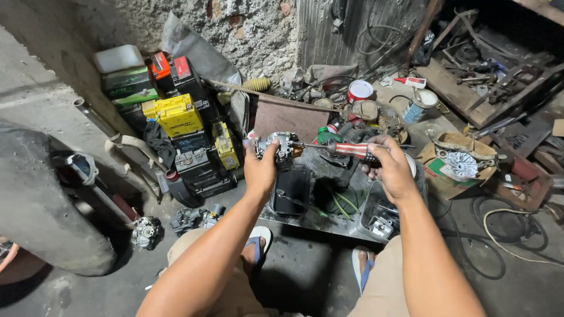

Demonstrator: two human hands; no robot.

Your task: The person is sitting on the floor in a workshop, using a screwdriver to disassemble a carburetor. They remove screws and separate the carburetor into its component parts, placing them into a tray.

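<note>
Left grip closed around a metal carburetor, held up over a black tray on the floor; right grip closed on a red-striped screwdriver, tip at the carburetor, batteries stacked well to the left.

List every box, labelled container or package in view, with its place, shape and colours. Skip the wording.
Yellow box: rectangular, in the stack by the left wall.
Green box: flat, upper left, under a white container.
Red-topped black box: top of stack.
Red-and-white can: round, at the back wall.
Cardboard box: green-and-red print, right of the right hand.
</note>
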